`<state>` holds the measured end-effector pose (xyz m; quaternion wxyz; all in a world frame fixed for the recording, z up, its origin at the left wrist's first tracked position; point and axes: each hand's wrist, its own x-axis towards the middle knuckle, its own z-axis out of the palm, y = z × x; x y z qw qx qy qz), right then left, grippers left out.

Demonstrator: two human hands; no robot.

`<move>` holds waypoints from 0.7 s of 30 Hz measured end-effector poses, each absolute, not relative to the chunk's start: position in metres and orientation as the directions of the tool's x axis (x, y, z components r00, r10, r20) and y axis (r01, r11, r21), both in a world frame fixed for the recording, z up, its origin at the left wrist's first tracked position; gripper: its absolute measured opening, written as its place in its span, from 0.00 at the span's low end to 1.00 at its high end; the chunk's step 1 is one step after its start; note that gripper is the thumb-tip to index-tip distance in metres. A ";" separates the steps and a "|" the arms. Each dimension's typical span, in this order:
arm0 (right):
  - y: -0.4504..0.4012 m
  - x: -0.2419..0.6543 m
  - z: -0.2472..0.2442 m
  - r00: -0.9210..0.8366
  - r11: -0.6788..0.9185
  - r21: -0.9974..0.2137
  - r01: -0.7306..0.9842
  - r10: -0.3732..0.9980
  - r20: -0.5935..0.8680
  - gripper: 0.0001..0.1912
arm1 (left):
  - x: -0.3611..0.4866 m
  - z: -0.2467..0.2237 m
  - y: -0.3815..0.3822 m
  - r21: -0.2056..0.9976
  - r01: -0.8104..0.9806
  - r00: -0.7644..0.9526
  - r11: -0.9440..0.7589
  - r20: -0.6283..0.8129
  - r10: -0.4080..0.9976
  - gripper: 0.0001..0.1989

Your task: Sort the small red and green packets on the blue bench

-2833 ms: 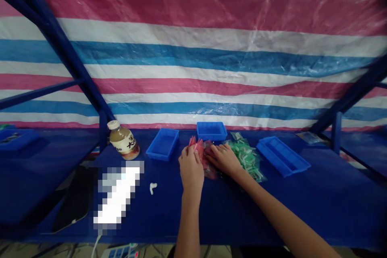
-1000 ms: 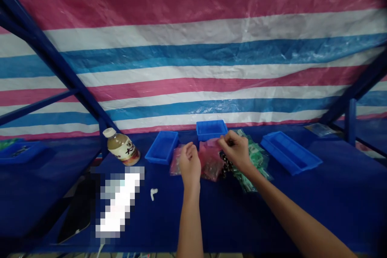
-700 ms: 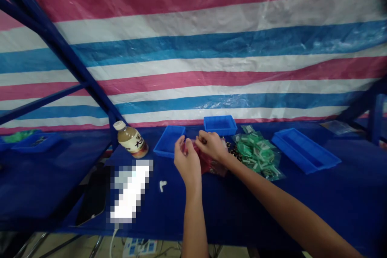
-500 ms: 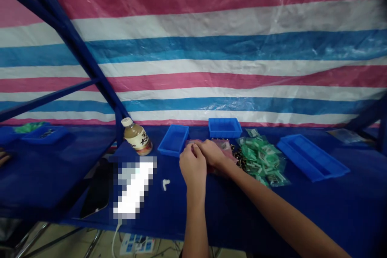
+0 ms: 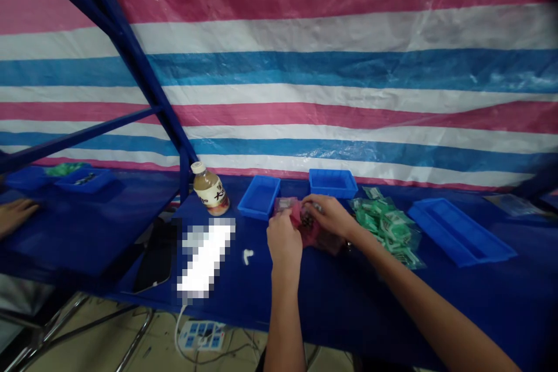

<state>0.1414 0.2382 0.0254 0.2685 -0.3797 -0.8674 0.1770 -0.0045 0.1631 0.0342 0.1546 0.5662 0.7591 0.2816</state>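
Observation:
A pink plastic bag [image 5: 310,237] lies on the blue table between my hands. Small dark and brassy parts [image 5: 307,220] show at its opening. My left hand [image 5: 284,235] is closed on the bag's left edge, thumb and fingers pinched together. On the other side, the curled fingers of my right hand [image 5: 333,215] grip the bag's upper right edge; their tips are partly hidden. To the right of that hand sits a heap of green packets in clear plastic bags [image 5: 387,224].
Blue trays stand behind my hands [image 5: 260,197] [image 5: 333,183], with another tray [image 5: 462,232] at right. Leftward are a drink bottle [image 5: 211,190], a white earbud [image 5: 247,256] and a dark tablet [image 5: 154,258]. Another person's hand [image 5: 17,214] rests on the adjoining table.
My hands, together before, have parted, and the pink bag now spreads between them with the dark parts showing. The view has shifted slightly, and more of the other person's hand appears.

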 end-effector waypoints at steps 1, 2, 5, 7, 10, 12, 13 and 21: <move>0.239 0.151 0.027 -0.527 0.631 -0.540 0.556 0.771 0.358 0.13 | -0.004 0.035 0.163 0.582 0.787 -0.318 0.205 0.098 0.943 0.20; 0.240 0.163 0.028 -0.484 0.612 -0.556 0.563 0.789 0.378 0.14 | -0.003 0.036 0.163 0.559 0.802 -0.326 0.211 0.114 0.939 0.18; 0.245 0.205 0.027 -0.354 0.533 -0.543 0.649 0.843 0.405 0.14 | 0.002 0.035 0.164 0.516 0.835 -0.324 0.193 0.175 0.930 0.15; 0.247 0.236 0.024 -0.258 0.477 -0.521 0.708 0.861 0.438 0.14 | 0.008 0.031 0.165 0.513 0.850 -0.272 0.118 0.236 0.933 0.14; 0.249 0.279 0.019 -0.157 0.418 -0.479 0.772 0.856 0.493 0.14 | 0.020 0.023 0.168 0.504 0.864 -0.171 -0.013 0.316 0.933 0.16; 0.249 0.299 0.014 -0.149 0.392 -0.426 0.815 0.853 0.501 0.14 | 0.033 0.017 0.167 0.488 0.869 -0.108 -0.076 0.337 0.935 0.19; 0.248 0.305 0.012 -0.165 0.386 -0.390 0.836 0.855 0.492 0.14 | 0.041 0.016 0.165 0.479 0.871 -0.074 -0.107 0.344 0.936 0.20; 0.235 0.286 -0.015 -0.236 0.300 -0.097 0.949 0.879 0.413 0.26 | 0.106 0.007 0.137 0.340 0.849 0.291 -0.406 0.340 0.894 0.26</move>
